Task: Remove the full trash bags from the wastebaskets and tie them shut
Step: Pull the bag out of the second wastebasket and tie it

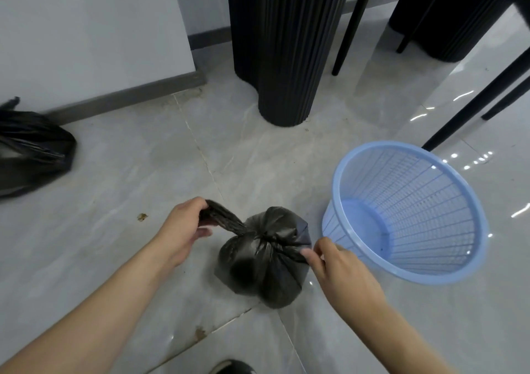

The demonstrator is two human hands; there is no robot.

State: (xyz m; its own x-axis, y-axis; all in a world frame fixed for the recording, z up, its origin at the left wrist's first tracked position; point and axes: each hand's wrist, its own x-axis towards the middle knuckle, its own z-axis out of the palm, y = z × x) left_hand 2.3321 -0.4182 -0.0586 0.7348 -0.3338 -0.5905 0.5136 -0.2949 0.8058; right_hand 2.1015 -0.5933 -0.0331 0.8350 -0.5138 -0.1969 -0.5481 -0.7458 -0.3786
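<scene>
A small full black trash bag (262, 270) sits on the tiled floor in front of me, its top gathered into two twisted ends. My left hand (183, 230) grips the left end, pulled out to the left. My right hand (335, 264) pinches the right end close to the bag's gathered neck. A light blue mesh wastebasket (407, 210) lies tilted on the floor to the right of the bag, with no bag inside. A second black trash bag (31, 150) rests at the far left by the wall.
A ribbed black column (284, 47) stands behind the bag, with another at the back right (447, 15). Thin black furniture legs (352, 24) slant down at the right. A grey wall with a skirting board (129, 95) runs along the left. A dark shoe tip (232, 368) shows at the bottom.
</scene>
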